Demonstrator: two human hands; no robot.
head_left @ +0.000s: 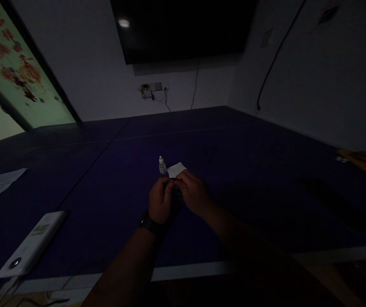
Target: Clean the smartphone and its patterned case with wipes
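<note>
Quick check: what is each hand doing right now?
Left hand: curled on a small dark object, identity unclear.
Right hand: curled on the same object.

table (pixel 234 162) is deep navy blue with a white edge stripe, tiny bottle (pixel 162 165) pale white, paper square (pixel 176 169) white at its 3 o'clock, black watch (pixel 151 224), wall panel (pixel 16 72) green with red florals

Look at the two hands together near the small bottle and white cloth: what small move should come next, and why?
Probably reach the right hand to the white cloth. Both hands pinch a small dark item too dim to identify, left hand beside it; the cloth and small bottle sit just beyond the fingers.
</note>
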